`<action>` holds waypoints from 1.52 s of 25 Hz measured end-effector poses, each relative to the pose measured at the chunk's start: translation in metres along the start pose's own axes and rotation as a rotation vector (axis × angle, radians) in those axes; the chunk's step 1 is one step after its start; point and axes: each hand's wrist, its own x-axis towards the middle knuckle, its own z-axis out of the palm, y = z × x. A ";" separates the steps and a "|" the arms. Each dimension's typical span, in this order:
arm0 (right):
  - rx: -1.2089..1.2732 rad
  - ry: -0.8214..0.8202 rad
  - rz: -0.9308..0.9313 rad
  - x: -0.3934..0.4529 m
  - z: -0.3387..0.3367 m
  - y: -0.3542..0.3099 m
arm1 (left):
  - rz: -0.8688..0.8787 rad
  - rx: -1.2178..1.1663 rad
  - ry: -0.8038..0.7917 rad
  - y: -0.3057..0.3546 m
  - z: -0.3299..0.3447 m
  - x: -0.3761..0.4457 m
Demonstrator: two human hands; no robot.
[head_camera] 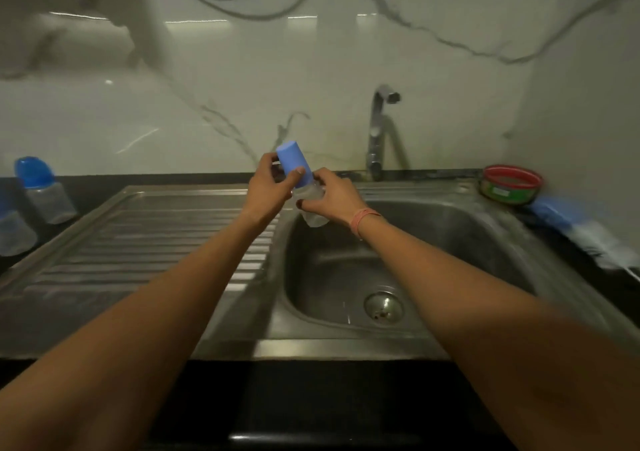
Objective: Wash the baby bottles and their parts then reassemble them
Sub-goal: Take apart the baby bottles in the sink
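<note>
Above the left rim of the sink I hold a baby bottle tilted, cap up and to the left. My left hand [268, 187] grips its light blue cap [292, 163]. My right hand [330, 197] is wrapped round the clear bottle body [315, 218], whose base pokes out below my fingers. Two more bottles stand on the dark counter at the far left: one with a blue cap [43, 190], and another [15, 228] cut off by the frame edge.
The steel sink basin [450, 235] with its drain [383, 306] lies under my right arm, the ribbed drainboard [145, 239] to its left. A tap [377, 131] stands behind. A red-rimmed green tub [510, 185] and a blue-handled bottle brush [585, 228] lie at right.
</note>
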 end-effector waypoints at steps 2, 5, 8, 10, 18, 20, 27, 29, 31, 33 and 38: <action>0.035 0.016 0.065 -0.014 -0.025 0.033 | -0.020 -0.086 -0.049 0.000 0.043 0.001; 0.061 0.046 0.120 -0.033 -0.051 0.073 | -0.048 -0.193 -0.075 -0.002 0.099 -0.001; 0.119 0.043 0.150 -0.045 -0.063 0.095 | -0.074 -0.236 -0.107 -0.005 0.131 -0.007; 0.127 0.036 0.163 -0.048 -0.065 0.105 | -0.105 -0.243 -0.117 -0.008 0.144 -0.010; 0.115 0.010 0.209 -0.047 -0.058 0.121 | -0.236 -0.337 -0.193 -0.018 0.155 -0.004; 0.077 0.016 0.221 -0.045 -0.058 0.119 | -0.284 -0.409 -0.202 -0.020 0.157 -0.002; -0.085 0.043 0.196 -0.046 -0.058 0.112 | -0.370 -0.548 -0.131 -0.025 0.163 -0.001; -0.185 0.061 0.160 -0.046 -0.058 0.112 | -0.382 -0.559 -0.102 -0.024 0.164 -0.002; -0.261 0.080 0.109 -0.045 -0.058 0.113 | -0.390 -0.586 -0.066 -0.023 0.165 -0.003; -0.324 0.095 0.074 -0.045 -0.059 0.113 | -0.394 -0.610 -0.030 -0.022 0.166 -0.004; -0.634 0.149 -0.046 -0.045 -0.058 0.112 | -0.460 -0.668 0.082 -0.015 0.170 -0.007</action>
